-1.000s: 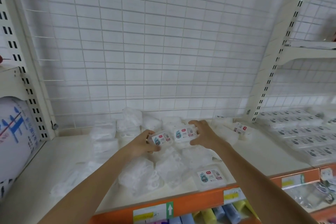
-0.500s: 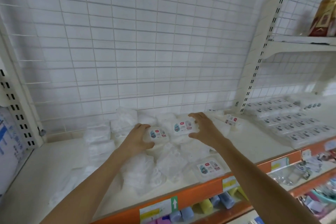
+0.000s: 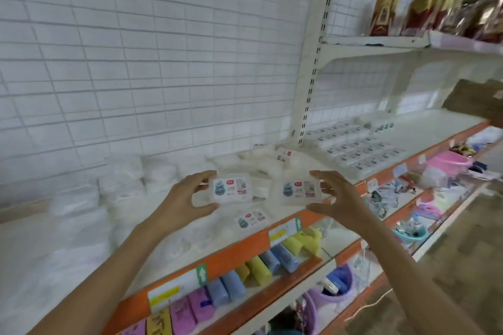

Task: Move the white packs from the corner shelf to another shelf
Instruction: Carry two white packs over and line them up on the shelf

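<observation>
Apparently a white pack per hand.

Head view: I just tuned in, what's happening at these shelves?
A person is lifting two white packs off the corner shelf. The left hand holds one labelled pack, the right hand another, both raised above the heap. To the right, the next shelf already carries neat rows of the same packs.

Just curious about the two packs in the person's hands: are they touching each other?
Apart. The head view shows the left-hand pack and the right-hand pack with a plain gap between them, shelf stock visible through it.
</observation>
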`<state>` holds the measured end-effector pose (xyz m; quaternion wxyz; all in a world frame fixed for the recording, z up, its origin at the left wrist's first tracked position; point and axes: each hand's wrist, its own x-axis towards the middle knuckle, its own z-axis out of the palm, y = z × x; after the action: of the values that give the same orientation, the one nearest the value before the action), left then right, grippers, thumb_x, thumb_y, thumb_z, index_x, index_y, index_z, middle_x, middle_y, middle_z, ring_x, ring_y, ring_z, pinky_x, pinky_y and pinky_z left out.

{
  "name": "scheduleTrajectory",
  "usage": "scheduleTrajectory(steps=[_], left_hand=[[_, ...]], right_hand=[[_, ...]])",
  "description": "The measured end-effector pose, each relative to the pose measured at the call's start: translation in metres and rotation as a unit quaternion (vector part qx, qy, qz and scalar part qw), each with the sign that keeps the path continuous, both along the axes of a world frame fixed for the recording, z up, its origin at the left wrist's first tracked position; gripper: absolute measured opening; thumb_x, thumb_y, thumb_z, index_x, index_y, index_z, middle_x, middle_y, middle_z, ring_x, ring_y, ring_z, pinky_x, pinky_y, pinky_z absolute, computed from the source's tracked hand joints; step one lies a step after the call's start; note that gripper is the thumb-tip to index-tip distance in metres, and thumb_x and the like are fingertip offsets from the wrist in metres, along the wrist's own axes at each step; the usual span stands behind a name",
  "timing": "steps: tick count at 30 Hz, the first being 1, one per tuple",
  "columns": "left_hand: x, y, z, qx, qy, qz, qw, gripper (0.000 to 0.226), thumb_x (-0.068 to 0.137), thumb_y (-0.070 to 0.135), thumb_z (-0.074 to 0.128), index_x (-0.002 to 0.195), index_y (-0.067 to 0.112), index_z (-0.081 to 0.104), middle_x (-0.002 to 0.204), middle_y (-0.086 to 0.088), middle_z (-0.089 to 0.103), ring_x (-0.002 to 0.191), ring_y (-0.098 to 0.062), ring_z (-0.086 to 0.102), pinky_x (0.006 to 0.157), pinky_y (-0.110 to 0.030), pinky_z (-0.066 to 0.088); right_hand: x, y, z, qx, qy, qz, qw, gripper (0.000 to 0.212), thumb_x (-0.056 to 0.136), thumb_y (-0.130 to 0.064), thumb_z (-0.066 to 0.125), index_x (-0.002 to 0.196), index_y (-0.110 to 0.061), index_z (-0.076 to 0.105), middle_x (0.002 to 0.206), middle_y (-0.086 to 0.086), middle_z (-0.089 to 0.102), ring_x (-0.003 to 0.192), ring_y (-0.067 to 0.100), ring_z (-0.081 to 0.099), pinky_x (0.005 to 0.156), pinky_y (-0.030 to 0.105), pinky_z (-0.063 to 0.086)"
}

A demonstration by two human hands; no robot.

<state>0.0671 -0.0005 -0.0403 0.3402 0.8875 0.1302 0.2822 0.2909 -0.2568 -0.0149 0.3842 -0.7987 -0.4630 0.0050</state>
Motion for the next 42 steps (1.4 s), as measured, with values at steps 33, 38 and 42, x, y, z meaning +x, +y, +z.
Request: scheduleTrajectory(steps=[33, 38, 42], left_hand=[[0.27, -0.384, -0.081, -0.083, 0.107, -0.263, 0.955, 0.065, 0.071, 0.004, 0.076, 0.129, 0.012, 0.047, 0.114, 0.012, 0.051, 0.109, -0.007, 0.051, 0.085, -0.003, 0.041], [0.347, -0.371, -0.079, -0.08, 0.088, -0.256, 0.959, 0.064, 0.07, 0.006, 0.077, 0.124, 0.022, 0.047, 0.116, 0.01, 0.051, 0.108, -0.005, 0.051, 0.085, -0.003, 0.039], [0.416, -0.355, -0.064, -0.099, 0.065, -0.242, 0.963, 0.061, 0.072, 0.006, 0.076, 0.111, 0.041, 0.044, 0.108, 0.026, 0.047, 0.1, 0.01, 0.049, 0.081, -0.004, 0.042]], right_hand=[[0.084, -0.453, -0.121, 0.0, 0.091, -0.323, 0.942, 0.072, 0.061, -0.004, 0.085, 0.125, -0.005, 0.053, 0.112, -0.002, 0.051, 0.101, 0.016, 0.057, 0.079, 0.002, 0.041], [0.161, -0.434, -0.115, 0.009, 0.089, -0.306, 0.948, 0.074, 0.06, -0.006, 0.085, 0.126, -0.004, 0.052, 0.116, 0.0, 0.052, 0.108, 0.021, 0.058, 0.094, 0.036, 0.048], [0.243, -0.411, -0.098, 0.008, 0.076, -0.293, 0.953, 0.073, 0.061, -0.005, 0.084, 0.127, -0.002, 0.051, 0.119, 0.002, 0.051, 0.109, 0.021, 0.057, 0.094, 0.032, 0.048]])
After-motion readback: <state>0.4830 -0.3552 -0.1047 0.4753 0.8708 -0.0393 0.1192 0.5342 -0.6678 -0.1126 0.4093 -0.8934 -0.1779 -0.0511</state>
